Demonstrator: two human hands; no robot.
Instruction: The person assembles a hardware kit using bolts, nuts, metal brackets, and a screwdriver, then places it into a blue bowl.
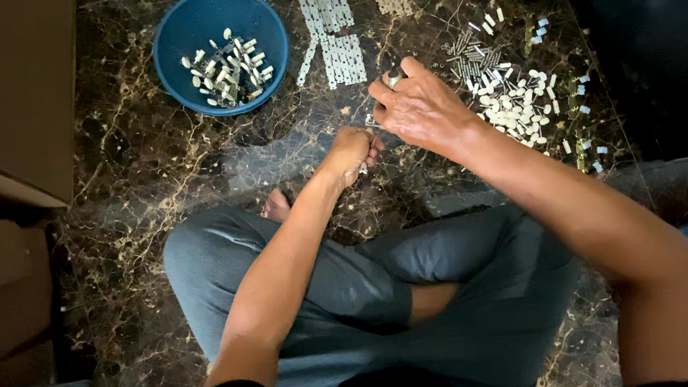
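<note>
Seated cross-legged on a dark marbled floor (152, 177), you work with both hands held together just ahead of your knees. Your left hand (350, 153) is curled into a closed fist around a small metal part (364, 168), whose lower tip shows below the knuckles. Your right hand (417, 106) sits just beyond and to the right of the left, nearly touching it; its fingers are bent and pinch a small pale piece (393, 78) at the far edge of the hand, and a thin metal bit (370, 121) shows where the two hands meet. What exactly that bit is cannot be told at this size.

Directly to the right of your right hand, close by, lies a loose heap of small white pieces (511, 108), with a cluster of short metal pins (471, 51) at its far side. Scattered light-blue and yellowish bits (581, 106) lie farther right of the heap.

Beyond and to the left of both hands stands a round blue bowl (180, 29) holding assembled white-and-metal parts (227, 67). Just beyond the hands, between bowl and heap, flat white strips (334, 32) lie in rows on the floor.

Cardboard boxes (3, 90) stand well to the left of your left arm.
</note>
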